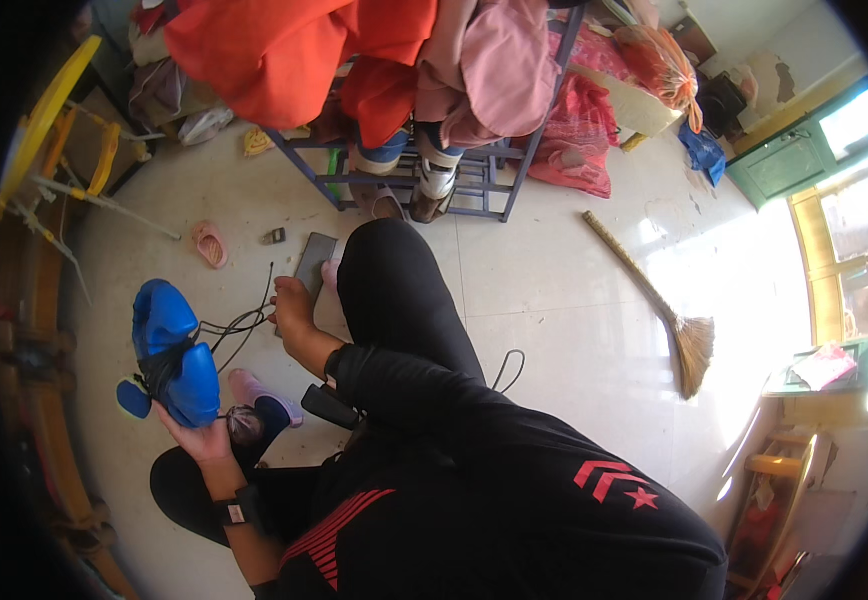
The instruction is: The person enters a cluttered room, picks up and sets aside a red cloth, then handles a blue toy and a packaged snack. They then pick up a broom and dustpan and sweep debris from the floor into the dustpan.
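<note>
My left hand [205, 441] holds a blue padded bundle [195, 386] from below, at the left. The bundle has two bulging lobes, and black cord or strapping [163, 367] wraps its middle. A small blue round piece [132, 397] sticks out on its left side. My right hand [300, 319] reaches across to the right of the bundle, apart from it, fingers partly curled. Whether anything is between these fingers cannot be made out. Behind that hand, a dark grey flat bar [315, 259] lies on the floor. Thin black cords [235, 326] loop between the bundle and this hand.
A blue metal rack [509, 184] with shoes and draped red and pink clothes stands ahead. On the tiled floor lie a straw broom [666, 311], a pink clog [210, 244] and a small dark object [275, 236]. A yellow folding chair [47, 124] stands left.
</note>
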Demonstrator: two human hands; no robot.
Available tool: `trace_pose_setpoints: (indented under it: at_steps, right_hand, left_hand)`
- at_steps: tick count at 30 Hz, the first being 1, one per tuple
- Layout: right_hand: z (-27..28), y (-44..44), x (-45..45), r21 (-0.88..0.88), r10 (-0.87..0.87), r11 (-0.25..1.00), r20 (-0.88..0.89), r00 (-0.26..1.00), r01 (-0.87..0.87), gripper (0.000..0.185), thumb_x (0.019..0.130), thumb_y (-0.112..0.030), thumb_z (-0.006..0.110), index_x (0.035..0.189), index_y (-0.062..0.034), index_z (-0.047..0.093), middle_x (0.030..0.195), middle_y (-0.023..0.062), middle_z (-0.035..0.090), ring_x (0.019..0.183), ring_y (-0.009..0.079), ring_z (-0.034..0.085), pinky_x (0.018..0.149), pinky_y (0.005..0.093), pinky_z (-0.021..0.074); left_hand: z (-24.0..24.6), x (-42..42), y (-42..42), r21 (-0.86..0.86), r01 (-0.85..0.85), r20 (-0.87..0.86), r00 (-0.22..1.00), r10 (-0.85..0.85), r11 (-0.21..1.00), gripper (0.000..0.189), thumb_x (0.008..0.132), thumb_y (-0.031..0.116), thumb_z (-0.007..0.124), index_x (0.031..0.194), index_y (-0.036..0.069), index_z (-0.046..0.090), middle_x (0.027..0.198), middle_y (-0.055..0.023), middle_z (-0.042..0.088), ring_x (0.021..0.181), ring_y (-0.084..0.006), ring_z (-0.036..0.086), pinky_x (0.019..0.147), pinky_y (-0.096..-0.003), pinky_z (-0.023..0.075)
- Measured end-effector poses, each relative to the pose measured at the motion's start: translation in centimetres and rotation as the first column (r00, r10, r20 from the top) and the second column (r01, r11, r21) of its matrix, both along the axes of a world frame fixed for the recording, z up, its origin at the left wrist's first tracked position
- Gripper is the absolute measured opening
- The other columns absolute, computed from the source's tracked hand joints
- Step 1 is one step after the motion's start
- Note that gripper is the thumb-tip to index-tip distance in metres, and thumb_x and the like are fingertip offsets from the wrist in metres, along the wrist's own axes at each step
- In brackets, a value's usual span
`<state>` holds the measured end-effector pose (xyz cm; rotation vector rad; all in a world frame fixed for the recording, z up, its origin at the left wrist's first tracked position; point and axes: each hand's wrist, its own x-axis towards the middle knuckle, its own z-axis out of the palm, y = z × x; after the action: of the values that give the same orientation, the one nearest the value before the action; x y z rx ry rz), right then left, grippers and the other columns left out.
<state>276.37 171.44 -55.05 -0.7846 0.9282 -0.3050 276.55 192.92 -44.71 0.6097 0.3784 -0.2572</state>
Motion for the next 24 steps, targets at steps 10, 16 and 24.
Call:
trace_pose_setpoints:
  at_steps: [10, 16, 24]
  right_hand:
    - [6.3, -0.2, -4.7, -0.067, 0.556, 0.82, 0.335, 0.761, -0.569, 0.047, 0.093, -0.036, 0.046, 0.127, -0.003, 0.05, 0.121, 0.014, 0.057, 0.109, 0.0259, 0.054, 0.09, 0.0354, 0.0444]
    - [7.9, -0.3, -7.9, 0.067, 0.442, 0.727, 0.715, 0.541, -0.683, 0.059, 0.093, -0.047, 0.045, 0.136, -0.0059, 0.044, 0.138, 0.0167, 0.044, 0.122, 0.027, 0.048, 0.101, 0.0396, 0.0406]
    - [10.9, -0.2, -12.7, 0.245, 0.275, 0.646, 0.809, 0.52, -0.723, 0.088, 0.085, -0.067, 0.046, 0.146, -0.01, 0.019, 0.149, 0.016, 0.026, 0.135, 0.0334, 0.029, 0.107, 0.0546, 0.0266]
  left_hand:
    - [1.1, -2.4, -2.9, 0.091, 0.201, 0.017, 0.979, -0.204, 0.975, 0.058, 0.095, 0.043, 0.049, 0.141, 0.01, 0.035, 0.144, -0.0104, 0.039, 0.128, -0.0308, 0.041, 0.107, -0.0476, 0.0347]
    - [1.1, -4.4, -4.3, 0.067, 0.291, -0.007, 0.957, -0.291, 0.954, 0.058, 0.094, 0.041, 0.052, 0.138, 0.006, 0.038, 0.141, -0.0105, 0.042, 0.128, -0.0298, 0.041, 0.107, -0.0481, 0.0336]
    - [1.7, -5.7, -3.6, 0.107, 0.258, 0.033, 0.964, -0.263, 0.96, 0.065, 0.092, 0.046, 0.052, 0.14, 0.007, 0.035, 0.143, -0.0117, 0.039, 0.13, -0.0304, 0.039, 0.108, -0.0467, 0.0319]
